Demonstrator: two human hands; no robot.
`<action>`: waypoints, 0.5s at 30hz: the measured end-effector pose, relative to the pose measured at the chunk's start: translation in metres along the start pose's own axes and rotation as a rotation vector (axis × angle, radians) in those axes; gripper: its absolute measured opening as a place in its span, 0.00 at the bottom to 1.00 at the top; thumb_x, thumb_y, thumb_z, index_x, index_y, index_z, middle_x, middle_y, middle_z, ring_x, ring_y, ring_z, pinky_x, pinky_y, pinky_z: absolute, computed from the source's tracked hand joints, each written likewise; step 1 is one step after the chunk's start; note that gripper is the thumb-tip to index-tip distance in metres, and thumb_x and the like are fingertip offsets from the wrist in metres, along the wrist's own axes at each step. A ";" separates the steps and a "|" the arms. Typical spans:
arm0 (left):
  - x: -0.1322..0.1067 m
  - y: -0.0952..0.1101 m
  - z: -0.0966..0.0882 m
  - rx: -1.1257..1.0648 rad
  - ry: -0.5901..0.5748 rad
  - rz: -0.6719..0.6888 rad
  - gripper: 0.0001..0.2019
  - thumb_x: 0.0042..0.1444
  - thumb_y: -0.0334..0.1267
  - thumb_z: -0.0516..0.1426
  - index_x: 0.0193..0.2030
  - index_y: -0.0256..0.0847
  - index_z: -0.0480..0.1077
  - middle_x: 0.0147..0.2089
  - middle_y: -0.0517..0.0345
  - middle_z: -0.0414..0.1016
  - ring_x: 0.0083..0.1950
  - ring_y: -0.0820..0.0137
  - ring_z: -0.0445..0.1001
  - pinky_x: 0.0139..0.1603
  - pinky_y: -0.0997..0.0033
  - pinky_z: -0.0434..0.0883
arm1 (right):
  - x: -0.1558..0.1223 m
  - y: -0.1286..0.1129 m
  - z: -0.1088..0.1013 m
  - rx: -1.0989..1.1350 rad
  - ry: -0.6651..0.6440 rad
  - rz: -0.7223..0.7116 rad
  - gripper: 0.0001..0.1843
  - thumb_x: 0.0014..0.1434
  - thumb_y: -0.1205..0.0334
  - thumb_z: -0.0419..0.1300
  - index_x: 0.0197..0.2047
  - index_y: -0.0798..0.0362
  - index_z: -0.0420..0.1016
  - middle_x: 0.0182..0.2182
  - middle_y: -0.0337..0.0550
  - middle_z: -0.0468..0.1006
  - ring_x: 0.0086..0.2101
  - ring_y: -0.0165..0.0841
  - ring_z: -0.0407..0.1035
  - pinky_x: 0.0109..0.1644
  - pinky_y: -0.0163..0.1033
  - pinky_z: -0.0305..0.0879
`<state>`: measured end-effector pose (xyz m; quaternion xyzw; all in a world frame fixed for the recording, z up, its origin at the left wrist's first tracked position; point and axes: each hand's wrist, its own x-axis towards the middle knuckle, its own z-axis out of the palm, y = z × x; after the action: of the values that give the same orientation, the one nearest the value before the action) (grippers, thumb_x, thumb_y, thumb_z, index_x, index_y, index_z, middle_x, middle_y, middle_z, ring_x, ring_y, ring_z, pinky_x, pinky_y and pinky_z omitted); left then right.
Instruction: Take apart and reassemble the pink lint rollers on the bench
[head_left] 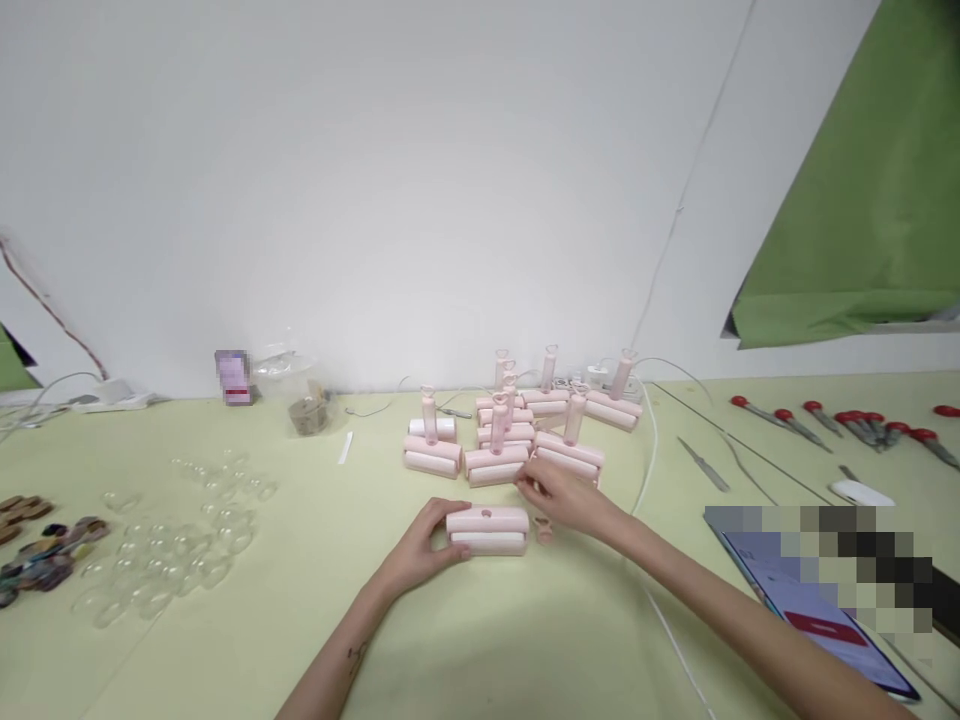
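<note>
My left hand [427, 545] grips the left end of a pink lint roller [489, 520], thumb in front and fingers behind. This roller lies level on the table, with a white roll along its front and a round hole in its top; no handle stands in it. My right hand [559, 493] is behind and to its right, fingers curled together beside the end of another pink lint roller [497, 466] with an upright handle. What its fingertips hold, if anything, is hidden. Under my right wrist, a small pink handle part [544, 528] lies on the table.
Several more lint rollers [432, 455] with upright handles stand behind. Clear round pieces [180, 545] spread over the left side. On the right are a tablet [817, 610], a white cable [651, 450], a knife-like blade [703, 465] and red-ended tools [801, 428]. A plastic bag [296, 385] stands near the wall.
</note>
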<state>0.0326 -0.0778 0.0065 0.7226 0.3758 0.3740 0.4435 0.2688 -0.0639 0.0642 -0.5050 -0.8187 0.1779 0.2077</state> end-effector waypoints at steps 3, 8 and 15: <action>0.001 -0.002 0.002 0.032 -0.031 0.038 0.20 0.45 0.39 0.60 0.47 0.45 0.65 0.46 0.54 0.65 0.50 0.62 0.64 0.53 0.63 0.61 | -0.020 0.021 0.001 0.026 -0.075 0.100 0.12 0.57 0.57 0.48 0.31 0.52 0.70 0.28 0.43 0.73 0.29 0.36 0.66 0.32 0.37 0.57; 0.000 -0.005 0.006 0.110 -0.039 0.056 0.20 0.47 0.37 0.59 0.48 0.45 0.63 0.47 0.55 0.65 0.50 0.63 0.65 0.52 0.62 0.62 | -0.043 0.037 0.010 0.193 -0.106 0.194 0.09 0.51 0.56 0.55 0.35 0.51 0.68 0.23 0.37 0.70 0.25 0.33 0.63 0.26 0.34 0.55; -0.003 -0.004 0.009 0.207 -0.039 0.020 0.23 0.49 0.38 0.56 0.53 0.47 0.58 0.53 0.53 0.62 0.54 0.62 0.62 0.55 0.61 0.60 | -0.046 0.052 -0.015 0.515 0.135 0.219 0.05 0.45 0.64 0.54 0.29 0.52 0.62 0.23 0.34 0.63 0.23 0.28 0.60 0.27 0.33 0.59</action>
<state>0.0379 -0.0826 -0.0011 0.7755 0.3966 0.3235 0.3697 0.3344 -0.0816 0.0433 -0.5315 -0.6715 0.3675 0.3627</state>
